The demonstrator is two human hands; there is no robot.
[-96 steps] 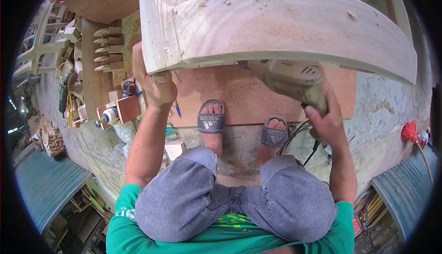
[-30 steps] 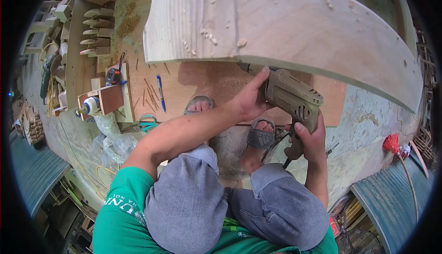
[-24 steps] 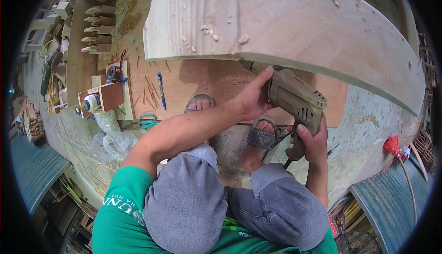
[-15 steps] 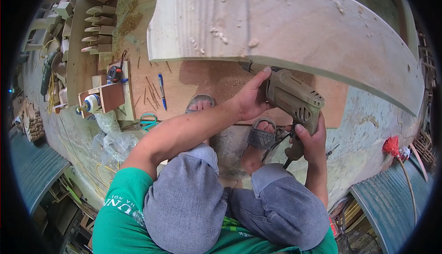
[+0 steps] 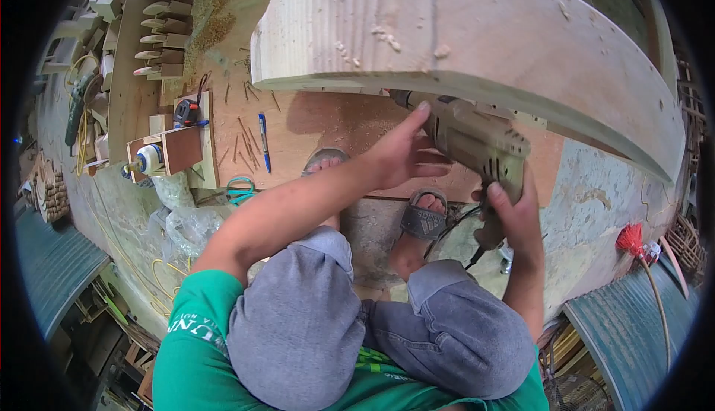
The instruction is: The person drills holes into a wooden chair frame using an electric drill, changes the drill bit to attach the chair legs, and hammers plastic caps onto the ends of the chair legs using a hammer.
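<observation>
Brown board [image 5: 350, 119], curved wood [image 5: 521, 39] above, right fingers [image 5: 529, 193] around a drill [image 5: 473, 132], left fingers [image 5: 430, 159] wide at its front

Olive-brown drill [image 5: 468, 137] at two o'clock; pale, grain-streaked wood [image 5: 477, 31] at one; grey jeans [image 5: 298, 322] at six; green shirt [image 5: 216, 381] with white lettering at seven; blue pen [image 5: 264, 143] at ten; red brush [image 5: 630, 238] at three.

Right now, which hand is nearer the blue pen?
Left. The left hand is right of the blue pen, by the drill's front end; the right hand is farther right and lower in view, gripping the drill's handle.
</observation>
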